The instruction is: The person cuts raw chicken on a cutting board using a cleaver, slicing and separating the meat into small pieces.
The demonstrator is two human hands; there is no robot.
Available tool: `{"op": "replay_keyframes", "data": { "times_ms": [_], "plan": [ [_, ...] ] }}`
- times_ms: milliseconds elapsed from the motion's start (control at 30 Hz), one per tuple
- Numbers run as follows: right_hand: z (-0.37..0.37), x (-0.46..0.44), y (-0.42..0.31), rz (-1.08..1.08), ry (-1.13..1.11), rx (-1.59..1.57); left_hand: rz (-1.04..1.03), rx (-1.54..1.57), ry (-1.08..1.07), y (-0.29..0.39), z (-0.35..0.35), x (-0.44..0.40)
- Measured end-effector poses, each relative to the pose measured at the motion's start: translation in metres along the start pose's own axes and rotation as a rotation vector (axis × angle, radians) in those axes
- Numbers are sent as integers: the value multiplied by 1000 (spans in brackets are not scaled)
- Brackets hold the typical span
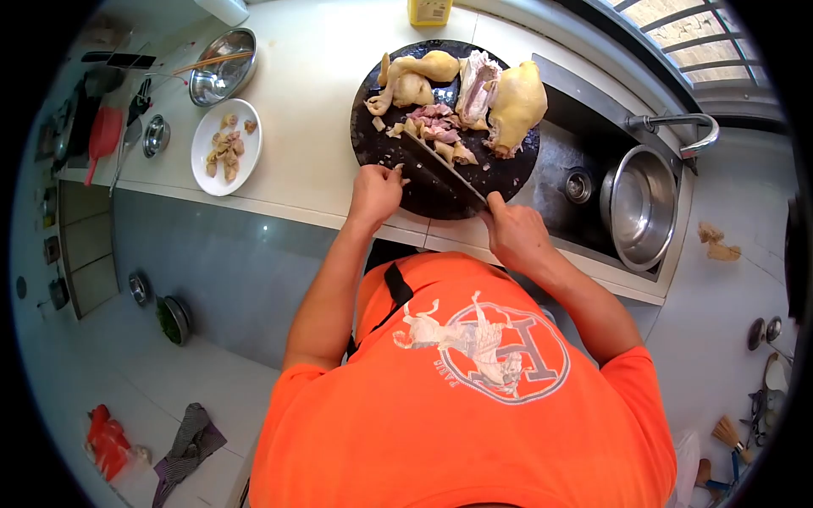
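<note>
My right hand (pixel 517 234) is wrapped round the handle of a cleaver (pixel 445 172), whose blade rests across the round black cutting board (pixel 381 157) beside small cut pieces. At the board's near left edge, my left hand (pixel 377 195) has its fingers pinched together; a small pale piece shows at the fingertips. Chopped chicken pieces (pixel 434 124) lie just beyond the blade. Farther back on the board are a chicken leg portion (pixel 415 76), an opened carcass part (pixel 478 89) and a large yellow-skinned chicken piece (pixel 518 106).
A white plate (pixel 246 161) with chicken pieces stands left, near a metal bowl (pixel 222 85) with chopsticks and a small metal bowl (pixel 156 135). At right, a steel basin (pixel 644 207) sits in the sink (pixel 559 152) under the faucet (pixel 699 135). A yellow container (pixel 429 12) stands behind.
</note>
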State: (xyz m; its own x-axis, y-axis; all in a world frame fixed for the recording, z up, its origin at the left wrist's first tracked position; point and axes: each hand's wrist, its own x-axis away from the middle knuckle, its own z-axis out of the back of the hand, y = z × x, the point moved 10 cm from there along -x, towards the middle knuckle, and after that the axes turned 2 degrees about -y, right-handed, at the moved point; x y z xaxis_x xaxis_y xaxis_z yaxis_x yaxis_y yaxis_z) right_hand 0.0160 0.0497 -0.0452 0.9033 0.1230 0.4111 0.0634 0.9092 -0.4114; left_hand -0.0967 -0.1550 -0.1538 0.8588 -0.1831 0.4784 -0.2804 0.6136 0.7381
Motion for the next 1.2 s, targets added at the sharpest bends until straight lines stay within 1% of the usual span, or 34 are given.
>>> {"op": "replay_keyframes", "data": {
  "times_ms": [133,367,500,633,733,833,933,1033,1067,1167,1200],
  "plan": [
    [-2,-6,-14,74,3,-1,37,-147,39,15,12,8],
    [-11,-18,-16,55,-89,62,16,-171,74,-7,5,-4],
    [1,-18,-19,53,-100,51,22,-255,80,6,5,1],
    [0,-15,-22,67,-88,52,107,-284,80,0,4,3],
    [-18,-17,-18,96,-170,79,32,-263,74,1,2,3],
    [-14,-19,-17,63,-138,118,66,-270,53,-6,0,1],
    [-14,-20,-32,85,-126,179,-87,-325,84,2,-3,-2],
    [-5,-22,-43,124,-60,214,-190,-457,55,18,-9,6],
    [-3,-26,-41,121,-85,178,-168,-540,38,7,-15,0],
    [-6,-32,-31,124,-50,173,-126,-675,-56,12,-29,3],
    [-5,-32,-31,138,-48,172,-151,-637,-69,20,-38,5]
  ]
}}
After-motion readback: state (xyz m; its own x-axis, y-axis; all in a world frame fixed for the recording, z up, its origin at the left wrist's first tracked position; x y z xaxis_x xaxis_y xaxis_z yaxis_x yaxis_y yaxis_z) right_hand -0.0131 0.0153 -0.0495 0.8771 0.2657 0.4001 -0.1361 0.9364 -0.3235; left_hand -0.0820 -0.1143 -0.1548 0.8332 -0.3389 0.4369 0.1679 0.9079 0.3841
